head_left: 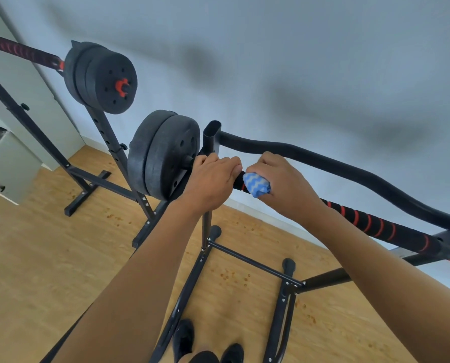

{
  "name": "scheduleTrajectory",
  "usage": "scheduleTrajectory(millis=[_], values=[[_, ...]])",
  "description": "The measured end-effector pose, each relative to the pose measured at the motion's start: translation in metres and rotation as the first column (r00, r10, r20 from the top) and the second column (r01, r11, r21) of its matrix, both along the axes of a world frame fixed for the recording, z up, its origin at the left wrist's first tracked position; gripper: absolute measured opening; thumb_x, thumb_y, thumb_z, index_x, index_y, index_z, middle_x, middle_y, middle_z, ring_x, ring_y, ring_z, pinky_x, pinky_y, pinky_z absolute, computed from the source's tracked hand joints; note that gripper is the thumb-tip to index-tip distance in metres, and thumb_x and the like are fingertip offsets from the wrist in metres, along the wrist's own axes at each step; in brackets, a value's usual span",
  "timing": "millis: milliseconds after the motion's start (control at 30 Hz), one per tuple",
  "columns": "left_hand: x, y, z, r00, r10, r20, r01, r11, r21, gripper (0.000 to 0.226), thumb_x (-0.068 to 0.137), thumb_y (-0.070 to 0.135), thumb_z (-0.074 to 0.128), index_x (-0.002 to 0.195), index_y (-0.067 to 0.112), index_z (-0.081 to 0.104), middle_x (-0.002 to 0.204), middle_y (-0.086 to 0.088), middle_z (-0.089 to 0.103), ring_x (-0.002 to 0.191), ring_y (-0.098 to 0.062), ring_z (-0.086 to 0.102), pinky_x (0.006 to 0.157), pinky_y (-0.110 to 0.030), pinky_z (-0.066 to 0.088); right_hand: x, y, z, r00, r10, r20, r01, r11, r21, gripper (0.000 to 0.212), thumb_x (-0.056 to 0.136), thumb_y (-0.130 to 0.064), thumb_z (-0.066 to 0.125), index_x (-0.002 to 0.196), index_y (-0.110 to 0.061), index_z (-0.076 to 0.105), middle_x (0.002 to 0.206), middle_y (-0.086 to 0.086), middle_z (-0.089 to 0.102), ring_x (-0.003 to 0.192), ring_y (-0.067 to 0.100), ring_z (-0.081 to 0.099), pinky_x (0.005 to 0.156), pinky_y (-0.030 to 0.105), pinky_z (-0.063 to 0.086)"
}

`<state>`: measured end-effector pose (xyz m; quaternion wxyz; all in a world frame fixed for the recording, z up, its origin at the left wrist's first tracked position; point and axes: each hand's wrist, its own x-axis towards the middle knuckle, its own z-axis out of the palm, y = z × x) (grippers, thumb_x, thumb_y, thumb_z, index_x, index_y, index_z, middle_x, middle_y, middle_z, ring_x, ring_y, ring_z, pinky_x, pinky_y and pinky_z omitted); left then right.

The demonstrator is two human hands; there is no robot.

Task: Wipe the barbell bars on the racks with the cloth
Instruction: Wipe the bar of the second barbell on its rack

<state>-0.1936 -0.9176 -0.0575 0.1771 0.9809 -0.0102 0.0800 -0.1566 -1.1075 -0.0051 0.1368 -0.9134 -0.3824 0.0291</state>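
Head view looks down along two bare forearms to a barbell bar (370, 224) lying across a black rack (208, 205) in the near part of the scene. That bar is wrapped in black grip with red spiral stripes and runs from the centre down to the right edge. The left hand (210, 179) curls over the bar just beside the rack's upright post, fingers wrapped round it, close to a pair of black weight plates (163, 155) at the bar's left end. Touching that hand on its right, the right hand (284, 184) grips a bunched blue-and-white zigzag cloth (256, 184) — the cloth is pressed round the bar, between palm and grip tape. Beyond the hands a padded black curved handle bar (349, 171) sweeps off to the right. Farther left, a second barbell (22, 52) rests on another rack (106, 132), its plates (103, 77) held by a red collar. Wooden floor (35, 258) lies below — dark shoes (208, 344) show at the bottom edge.
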Motion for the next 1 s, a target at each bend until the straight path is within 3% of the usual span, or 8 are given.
scheduleTrajectory(millis=[200, 267, 367, 533, 600, 700, 800, 1000], values=[[0.009, 0.000, 0.015, 0.995, -0.021, -0.102, 0.022, 1.000, 0.003, 0.026, 0.111, 0.021, 0.029, 0.106, 0.025, 0.054, 0.090, 0.007, 0.059, 0.096, -0.022, 0.056, 0.106, -0.044, 0.033, -0.003, -0.008, 0.010, 0.993, 0.096, -0.064, -0.094, 0.995, 0.038, 0.020, 0.085, -0.021, 0.061, 0.104, -0.020, 0.069, 0.107, -0.002, 0.055, 0.098, 0.018, 0.049, 0.080, 0.033, 0.043], [0.004, 0.009, 0.013, 0.993, -0.088, -0.078, 0.073, 0.981, -0.181, 0.022, 0.111, 0.032, 0.040, 0.110, 0.030, 0.062, 0.101, 0.012, 0.063, 0.100, -0.012, 0.056, 0.108, -0.036, 0.025, 0.004, -0.014, 0.010, 0.997, 0.047, -0.063, -0.030, 0.969, 0.247, 0.009, 0.083, -0.014, 0.055, 0.081, -0.016, 0.064, 0.087, 0.004, 0.063, 0.082, 0.021, 0.052, 0.073, 0.033, 0.042], [-0.005, 0.016, 0.015, 0.980, -0.189, -0.066, 0.171, 0.960, -0.223, 0.029, 0.098, 0.042, 0.070, 0.126, 0.036, 0.063, 0.120, 0.021, 0.060, 0.111, -0.002, 0.049, 0.107, -0.027, 0.014, 0.019, -0.027, 0.007, 0.984, -0.146, -0.102, 0.167, 0.956, 0.240, 0.011, 0.081, 0.002, 0.061, 0.091, 0.004, 0.066, 0.088, 0.017, 0.065, 0.080, 0.022, 0.060, 0.075, 0.034, 0.050], [0.000, 0.018, 0.023, 0.968, -0.228, -0.103, 0.203, 0.956, -0.209, 0.029, 0.096, 0.035, 0.073, 0.124, 0.028, 0.068, 0.103, 0.015, 0.066, 0.101, -0.012, 0.061, 0.105, -0.038, 0.044, 0.011, -0.014, 0.012, 0.992, 0.090, -0.091, -0.070, 0.977, 0.204, 0.018, 0.075, 0.014, 0.054, 0.059, 0.006, 0.052, 0.059, 0.012, 0.045, 0.063, 0.015, 0.040, 0.054, 0.015, 0.033], [0.005, 0.020, 0.027, 0.956, -0.255, -0.147, 0.232, 0.960, -0.155, 0.027, 0.098, 0.038, 0.070, 0.123, 0.028, 0.069, 0.099, 0.009, 0.069, 0.096, -0.015, 0.064, 0.097, -0.041, 0.054, 0.011, -0.014, 0.008, 0.986, 0.104, -0.127, -0.075, 0.974, 0.212, 0.014, 0.081, 0.005, 0.057, 0.069, 0.000, 0.062, 0.070, -0.002, 0.047, 0.070, 0.005, 0.045, 0.066, 0.006, 0.034], [0.017, 0.023, 0.032, 0.929, -0.248, -0.274, 0.214, 0.966, -0.149, 0.026, 0.100, 0.046, 0.064, 0.119, 0.031, 0.071, 0.091, 0.006, 0.071, 0.087, -0.015, 0.067, 0.085, -0.044, 0.060, 0.018, -0.021, -0.005, 0.999, -0.032, -0.033, 0.036, 0.989, 0.141, 0.018, 0.088, -0.016, 0.062, 0.103, -0.014, 0.072, 0.093, -0.004, 0.055, 0.087, 0.009, 0.048, 0.075, 0.019, 0.037], [0.026, 0.021, 0.034, 0.906, -0.255, -0.339, 0.224, 0.966, -0.129, 0.025, 0.103, 0.047, 0.059, 0.120, 0.031, 0.068, 0.097, 0.006, 0.071, 0.090, -0.015, 0.066, 0.087, -0.045, 0.060, 0.015, -0.023, -0.003, 0.998, -0.003, -0.068, 0.011, 0.994, 0.110, 0.030, 0.086, -0.032, 0.049, 0.102, -0.020, 0.071, 0.094, -0.007, 0.052, 0.088, 0.013, 0.045, 0.071, 0.021, 0.036], [-0.001, 0.004, 0.010, 0.956, -0.290, 0.032, 0.292, 0.947, -0.135, 0.048, 0.093, 0.044, 0.075, 0.136, 0.028, 0.061, 0.129, 0.013, 0.062, 0.116, -0.010, 0.054, 0.108, -0.033, 0.042, 0.018, -0.022, -0.008, 0.992, -0.100, -0.075, 0.116, 0.961, 0.251, 0.020, 0.086, -0.012, 0.061, 0.102, -0.010, 0.072, 0.090, -0.002, 0.059, 0.084, 0.016, 0.051, 0.072, 0.020, 0.041]])
